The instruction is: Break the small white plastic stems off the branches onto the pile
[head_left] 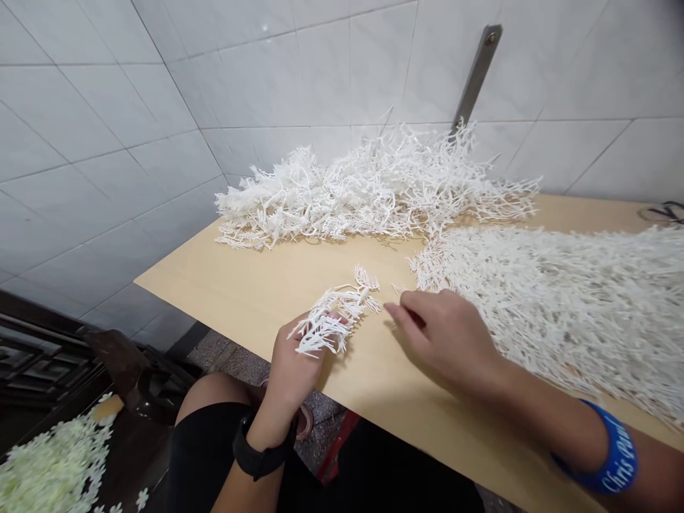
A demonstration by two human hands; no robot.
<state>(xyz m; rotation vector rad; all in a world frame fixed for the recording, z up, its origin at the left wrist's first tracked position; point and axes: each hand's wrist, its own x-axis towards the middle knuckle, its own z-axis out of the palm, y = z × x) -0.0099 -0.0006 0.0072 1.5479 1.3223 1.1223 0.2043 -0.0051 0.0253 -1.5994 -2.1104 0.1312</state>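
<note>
My left hand [291, 363] is closed around a small bunch of white plastic branched pieces [334, 317] at the near edge of the wooden table [256, 285]. My right hand [446, 335] rests on the table just right of that bunch, fingers curled and pinched together, pointing toward it; what it holds, if anything, is hidden. A black watch is on my left wrist and a blue wristband [614, 456] on my right.
A big heap of white plastic sprigs [374, 185] lies at the back against the tiled wall. A second spread [561, 306] covers the table's right side. Pale yellow pieces [53, 463] sit in a pile at the lower left. A metal bracket [475, 71] is fixed to the wall.
</note>
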